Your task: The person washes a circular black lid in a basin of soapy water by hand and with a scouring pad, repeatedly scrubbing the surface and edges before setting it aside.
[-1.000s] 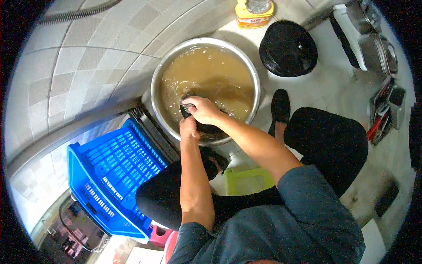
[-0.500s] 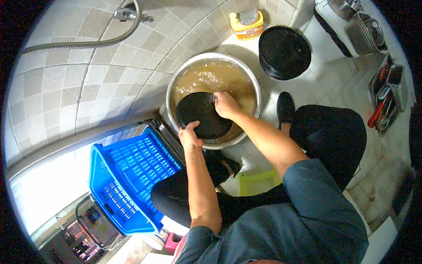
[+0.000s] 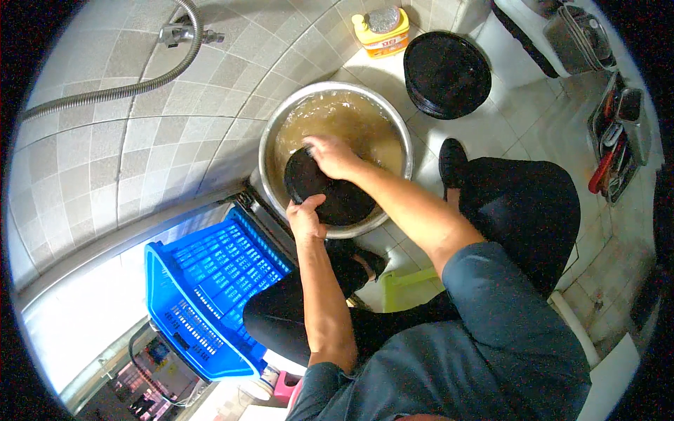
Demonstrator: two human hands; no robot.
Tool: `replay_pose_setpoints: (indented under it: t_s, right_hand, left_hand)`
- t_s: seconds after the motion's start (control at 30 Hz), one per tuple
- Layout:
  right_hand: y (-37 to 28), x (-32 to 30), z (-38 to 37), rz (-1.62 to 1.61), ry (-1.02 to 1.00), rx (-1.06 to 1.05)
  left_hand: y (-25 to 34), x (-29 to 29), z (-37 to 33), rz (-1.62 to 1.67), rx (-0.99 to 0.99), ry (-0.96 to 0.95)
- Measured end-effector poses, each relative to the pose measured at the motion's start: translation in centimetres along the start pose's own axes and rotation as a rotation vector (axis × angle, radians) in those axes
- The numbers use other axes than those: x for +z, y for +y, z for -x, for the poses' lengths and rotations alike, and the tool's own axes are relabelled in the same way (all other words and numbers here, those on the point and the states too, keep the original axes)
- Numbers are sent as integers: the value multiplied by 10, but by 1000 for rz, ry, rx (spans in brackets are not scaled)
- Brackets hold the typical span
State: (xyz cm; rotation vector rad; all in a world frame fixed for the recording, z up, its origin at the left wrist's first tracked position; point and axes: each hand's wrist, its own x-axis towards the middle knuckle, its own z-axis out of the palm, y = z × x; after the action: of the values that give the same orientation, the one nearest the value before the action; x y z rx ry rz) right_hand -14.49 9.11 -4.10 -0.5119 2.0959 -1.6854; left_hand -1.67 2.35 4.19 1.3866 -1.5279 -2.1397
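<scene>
A wide metal basin (image 3: 265, 154) of cloudy brown water stands before me on the floor. I hold a round black plate (image 3: 345, 203) tilted over its near side; its lower edge is close to the basin's rim. My left hand (image 3: 307, 217) grips the plate's left edge, thumb on top. My right hand (image 3: 333, 156) is curled at the plate's far edge, its fingertips smeared by motion. Whatever is under those fingers is too small and blurred to make out.
A stack of round black plates (image 3: 448, 75) sits on the tiled floor beyond the basin. Near it is a yellow jug (image 3: 385, 43) with a grey scouring pad (image 3: 383, 20) on it. A blue plastic basket (image 3: 210, 295) stands at my left. A metal hose (image 3: 112, 93) hangs along the wall.
My right hand has moved left along the far edge of the black plate. My left hand keeps its grip, and the view has shifted slightly.
</scene>
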Motion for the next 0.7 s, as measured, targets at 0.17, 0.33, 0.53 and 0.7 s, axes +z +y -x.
replay_pose_setpoints:
  t_s: [0.17,0.33,0.53,0.7]
  right_hand:
    - [14,2,29,129,64,265]
    - [-33,43,50,-174,39,-279]
    - [-29,19,5,13,83,-308]
    - [30,-3,18,236,117,28]
  left_hand:
    - [12,-20,-14,-34,186,125]
    - [-7,-37,-42,10,106,92]
    - [-5,3,-7,-26,-23,12]
    - [3,-1,-6,21,68,75]
